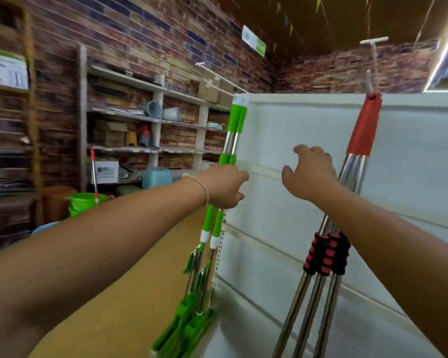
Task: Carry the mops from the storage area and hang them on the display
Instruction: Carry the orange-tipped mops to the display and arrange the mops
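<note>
**Midway: green mops at the display edge, red ones hanging**

Now, starting at the grip: left hand (224, 186) is closing round the green mops (232, 140), fingers wrapped on the shafts just below the upper green collars, holding them upright vs. the left edge of the white display panel (282, 130). Right hand (309, 174) is hovering w/ fingers spread & curled, pinching nothing, near the panel face, just left of the red mops (362, 127).

Progress (judged): red mops are hanging already from a cord (371, 81) off a white hook (373, 41) above the panel, so that batch looks done. Green batch is at the display but its top isn't seen on any hook; hanging is prob. what's left. One more mop-like handle is standing in a green bucket (87, 201) by the shelves (150, 117), poss. still to carry.

Count: green mops – 2 shafts visible; red mops – approx. 3 shafts, w/ black-and-red foam grips (326, 257); hands – 2; bucket – 1, poss. stacked (blur, can't confirm).
</note>
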`<state>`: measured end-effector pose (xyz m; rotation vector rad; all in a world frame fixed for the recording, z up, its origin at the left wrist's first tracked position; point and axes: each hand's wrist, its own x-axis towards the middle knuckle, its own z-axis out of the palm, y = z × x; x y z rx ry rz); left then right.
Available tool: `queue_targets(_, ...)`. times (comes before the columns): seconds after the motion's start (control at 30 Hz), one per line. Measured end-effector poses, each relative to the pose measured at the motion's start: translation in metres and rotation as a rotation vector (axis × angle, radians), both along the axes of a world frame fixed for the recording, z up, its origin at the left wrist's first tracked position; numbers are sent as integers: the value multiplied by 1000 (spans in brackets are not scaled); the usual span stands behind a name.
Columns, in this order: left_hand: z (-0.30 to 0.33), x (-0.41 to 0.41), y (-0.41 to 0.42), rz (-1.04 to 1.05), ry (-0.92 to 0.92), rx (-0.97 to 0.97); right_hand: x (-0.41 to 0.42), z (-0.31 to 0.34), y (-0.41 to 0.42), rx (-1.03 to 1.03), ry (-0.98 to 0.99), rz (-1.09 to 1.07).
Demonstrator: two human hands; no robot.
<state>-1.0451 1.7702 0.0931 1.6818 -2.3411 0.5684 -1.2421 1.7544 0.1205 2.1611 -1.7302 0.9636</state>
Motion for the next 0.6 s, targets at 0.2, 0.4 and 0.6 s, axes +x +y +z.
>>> queue_targets(0.2,3,125,32,121,-5,23,131,-12,-2,21,-7,153)
queue_targets(0.4,-4,222,46,292,17,34,231,-19,-10,3,64,269)
queue_targets(0.6,-20,289,46,391,29,42,307,-28,-30,18,89,371)
